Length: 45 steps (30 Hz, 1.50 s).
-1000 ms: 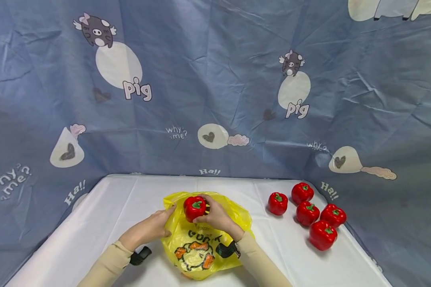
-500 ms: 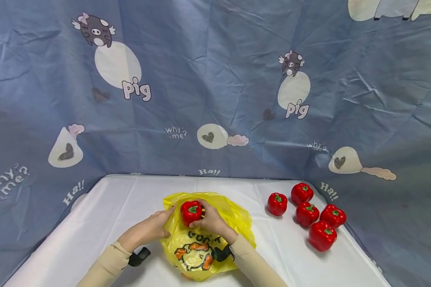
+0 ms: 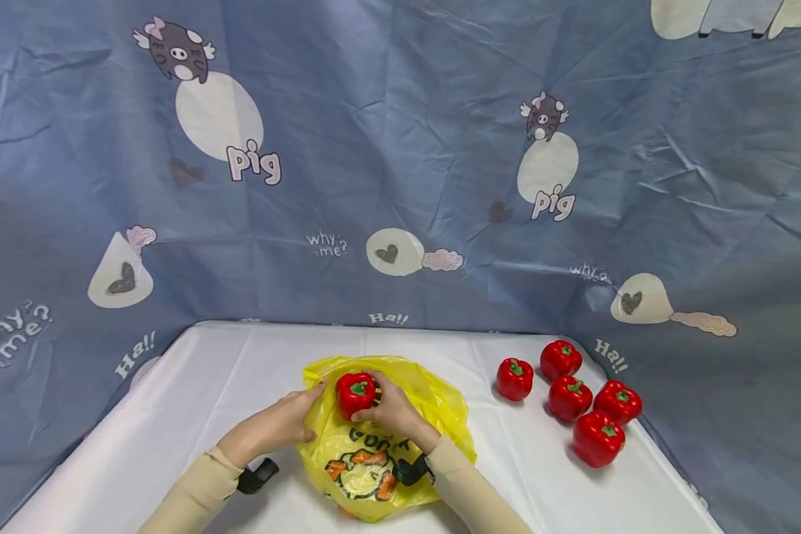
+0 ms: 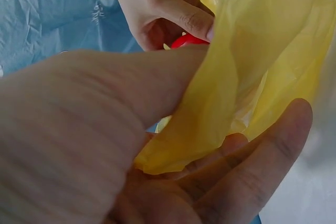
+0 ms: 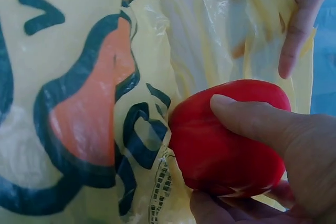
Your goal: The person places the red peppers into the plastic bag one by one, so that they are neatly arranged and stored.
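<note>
A yellow plastic bag (image 3: 434, 393) with a printed cartoon face lies on the white table with its mouth spread. My right hand (image 3: 400, 415) grips a red bell pepper (image 3: 354, 397) at the bag's mouth, green stem facing up. In the right wrist view, the thumb lies across the pepper (image 5: 226, 140) and fingers curl beneath it. On the bag's left side, my left hand (image 3: 277, 426) holds the rim. The left wrist view has the bag's edge (image 4: 194, 140) between thumb and fingers. Little of the bag's inside can be seen.
Several red bell peppers (image 3: 570, 398) stand on the right side of the white table (image 3: 240, 371). A blue printed cloth (image 3: 294, 185) hangs behind the table and along its sides.
My right hand has carried the bell pepper slightly left and toward me, further into the bag's mouth; it barely moves in the last half second. The left hand stays at the rim.
</note>
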### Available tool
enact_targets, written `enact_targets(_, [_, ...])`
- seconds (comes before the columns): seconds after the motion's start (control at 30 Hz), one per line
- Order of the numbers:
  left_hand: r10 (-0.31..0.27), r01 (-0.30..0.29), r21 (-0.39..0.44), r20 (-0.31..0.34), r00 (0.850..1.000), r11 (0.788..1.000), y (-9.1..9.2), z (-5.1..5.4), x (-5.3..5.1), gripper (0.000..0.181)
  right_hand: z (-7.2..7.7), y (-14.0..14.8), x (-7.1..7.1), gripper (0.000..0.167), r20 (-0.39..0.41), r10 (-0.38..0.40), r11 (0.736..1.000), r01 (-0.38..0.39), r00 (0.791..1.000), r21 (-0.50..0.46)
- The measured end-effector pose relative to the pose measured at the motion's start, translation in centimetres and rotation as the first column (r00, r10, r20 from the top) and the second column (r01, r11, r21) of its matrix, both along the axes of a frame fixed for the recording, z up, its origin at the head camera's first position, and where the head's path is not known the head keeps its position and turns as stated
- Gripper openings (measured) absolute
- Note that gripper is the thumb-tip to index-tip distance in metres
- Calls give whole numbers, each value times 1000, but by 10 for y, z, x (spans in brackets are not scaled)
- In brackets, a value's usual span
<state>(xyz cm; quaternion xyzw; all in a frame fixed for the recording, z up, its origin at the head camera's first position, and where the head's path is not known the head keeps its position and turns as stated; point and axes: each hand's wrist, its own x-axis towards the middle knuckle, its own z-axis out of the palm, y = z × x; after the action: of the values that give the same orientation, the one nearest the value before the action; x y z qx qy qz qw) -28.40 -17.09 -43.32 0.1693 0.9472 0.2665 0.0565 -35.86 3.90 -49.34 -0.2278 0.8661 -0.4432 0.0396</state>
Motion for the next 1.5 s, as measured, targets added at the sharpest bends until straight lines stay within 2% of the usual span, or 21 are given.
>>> enact_targets(0.2, [-3,3,-1,5,1000,1000,1,0,1,86,2,2,2,79,28,-27,999,26,999,23])
enact_targets(0.4, [-1,1,-1,4,1000,1000,1,1,0,86,11,6,3,80,85,14,1000,-13,996,-20])
enact_targets(0.57, [4,-4,17,15,1000,1000,-1,0,1,86,18,10,4,85,107,34,999,-37,994,26])
enact_targets(0.77, [20,-20,11,28,999,1000,-2,0,0,89,28,18,10,86,97,71,994,-78,993,78])
enact_targets(0.9, [3,-3,10,24,1000,1000,-1,-1,-2,87,34,27,14,85,93,69,994,-76,993,73])
enact_targets(1.23, [15,-15,18,48,999,1000,-2,-2,-4,87,48,49,21,82,29,94,994,-96,995,59])
enact_targets(1.37, [17,-17,13,28,999,1000,-1,-4,-3,85,50,57,23,84,19,108,993,-108,994,47])
enact_targets(1.5, [26,-27,57,5,1000,998,1,-4,-3,81,53,65,26,87,25,124,992,-124,992,22])
